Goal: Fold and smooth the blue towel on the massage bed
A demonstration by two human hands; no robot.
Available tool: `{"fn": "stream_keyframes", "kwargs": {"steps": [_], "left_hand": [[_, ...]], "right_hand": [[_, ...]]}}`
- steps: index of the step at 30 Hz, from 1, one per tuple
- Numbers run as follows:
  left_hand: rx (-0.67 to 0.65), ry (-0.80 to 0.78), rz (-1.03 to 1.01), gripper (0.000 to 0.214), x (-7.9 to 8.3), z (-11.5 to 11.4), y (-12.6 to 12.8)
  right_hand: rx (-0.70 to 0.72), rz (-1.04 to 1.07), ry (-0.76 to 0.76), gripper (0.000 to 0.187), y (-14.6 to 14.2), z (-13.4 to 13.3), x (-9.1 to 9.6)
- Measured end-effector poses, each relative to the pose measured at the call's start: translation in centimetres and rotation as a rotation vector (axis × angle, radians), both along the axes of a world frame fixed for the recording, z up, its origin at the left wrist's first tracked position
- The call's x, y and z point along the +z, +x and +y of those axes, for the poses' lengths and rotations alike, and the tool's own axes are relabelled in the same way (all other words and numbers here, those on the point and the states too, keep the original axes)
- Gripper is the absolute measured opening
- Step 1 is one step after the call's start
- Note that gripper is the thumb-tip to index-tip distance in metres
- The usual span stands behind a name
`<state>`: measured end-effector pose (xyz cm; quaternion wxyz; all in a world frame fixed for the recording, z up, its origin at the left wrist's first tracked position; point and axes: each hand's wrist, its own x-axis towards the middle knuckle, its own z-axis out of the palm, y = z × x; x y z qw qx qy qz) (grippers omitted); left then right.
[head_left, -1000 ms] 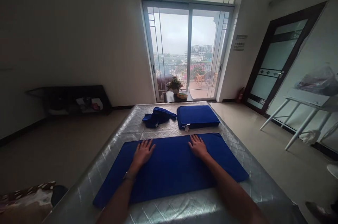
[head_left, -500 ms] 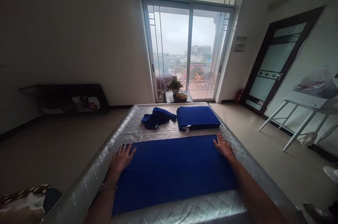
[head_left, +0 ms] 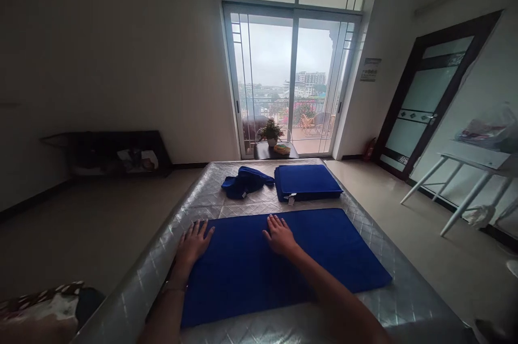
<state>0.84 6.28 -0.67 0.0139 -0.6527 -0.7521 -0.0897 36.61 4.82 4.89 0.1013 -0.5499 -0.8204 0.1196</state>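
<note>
A blue cloth point(head_left: 324, 257) lies spread flat in front of me on a silvery quilted surface point(head_left: 243, 206). My left hand point(head_left: 194, 244) rests open at its far left corner, fingers stretched out. Near the middle of its far edge, my right hand point(head_left: 280, 234) lies flat on the fabric with the fingers extended. Beyond the cloth sits a neat stack of folded blue cloths point(head_left: 309, 179) with a white tag hanging from its front. To the left of that stack is a crumpled blue cloth point(head_left: 246, 182).
Behind the quilted surface stands a small dark table point(head_left: 263, 152) with a potted plant point(head_left: 271, 132), before a sliding glass door. At right is a white stool point(head_left: 465, 171) bearing a box and a plastic bag. A dark low stand point(head_left: 109, 155) is at the left wall.
My right hand has moved left from the cloth's far right corner to the middle of its far edge. My left hand stays at the left corner.
</note>
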Motion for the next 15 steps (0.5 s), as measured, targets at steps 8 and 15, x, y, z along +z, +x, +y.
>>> {"fn": "stream_keyframes", "kwargs": {"steps": [8, 15], "left_hand": [[0.053, -0.043, 0.063, 0.07, 0.9, -0.4, 0.7], [0.048, -0.073, 0.068, 0.071, 0.8, -0.5, 0.7]], "right_hand": [[-0.129, -0.076, -0.045, 0.068, 5.8, 1.6, -0.9], [-0.49, -0.254, -0.035, 0.07, 20.6, 3.1, -1.7]]}}
